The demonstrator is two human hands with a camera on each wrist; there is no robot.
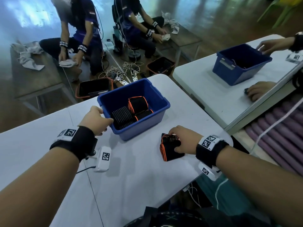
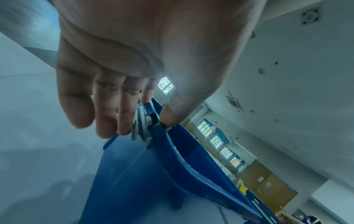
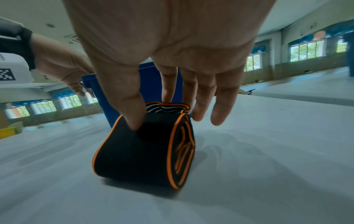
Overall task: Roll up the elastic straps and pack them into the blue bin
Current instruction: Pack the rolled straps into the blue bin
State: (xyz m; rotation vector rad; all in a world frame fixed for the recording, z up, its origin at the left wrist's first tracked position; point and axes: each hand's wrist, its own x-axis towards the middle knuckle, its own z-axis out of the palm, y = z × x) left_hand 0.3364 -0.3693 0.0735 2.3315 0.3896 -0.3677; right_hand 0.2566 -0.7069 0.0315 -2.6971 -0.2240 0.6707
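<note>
The blue bin (image 1: 157, 122) stands on the white table (image 1: 131, 169) and holds several rolled black straps (image 1: 137, 104), some edged in orange. My left hand (image 1: 96, 119) grips the bin's near-left rim; in the left wrist view the thumb and fingers (image 2: 107, 115) pinch the rim (image 2: 159, 136) by its grey latch. To the right of the bin, my right hand (image 1: 182, 139) holds a rolled black strap with orange edges (image 1: 170, 149) that rests on the table. In the right wrist view the thumb and fingers pinch the roll (image 3: 143, 148) from above.
A mirror along the right edge reflects the bin (image 1: 241, 63) and my hands. Beyond the table's far edge, black crates (image 1: 93, 89) and cables lie on the floor, and a person sits folding cloth at a low bench (image 1: 32, 76).
</note>
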